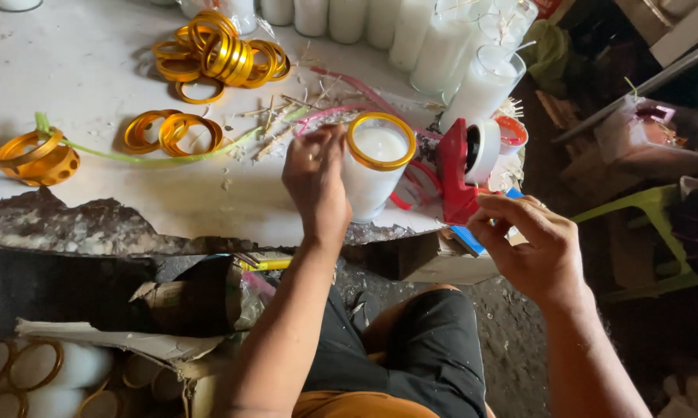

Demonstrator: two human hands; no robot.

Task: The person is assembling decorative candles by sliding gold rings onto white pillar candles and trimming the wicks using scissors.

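A glass candle jar (373, 172) full of white wax stands near the front edge of the white table (93, 70); a gold ring caps its rim. My left hand (316, 182) is beside the jar on its left, fingers curled against its side near the rim. My right hand (528, 241) hovers off the table's right corner, fingers pinched together just below a red tape dispenser (457, 174) with a white tape roll. Whether a strip of tape is between the fingers is too small to tell.
Gold rings lie in heaps at the back (221, 50), middle (171, 131) and far left (35, 159). A row of white candle jars (442, 46) lines the back right. Wick sticks and wax crumbs litter the table. A box of capped jars (39, 371) sits below left; a green stool (647, 232) stands right.
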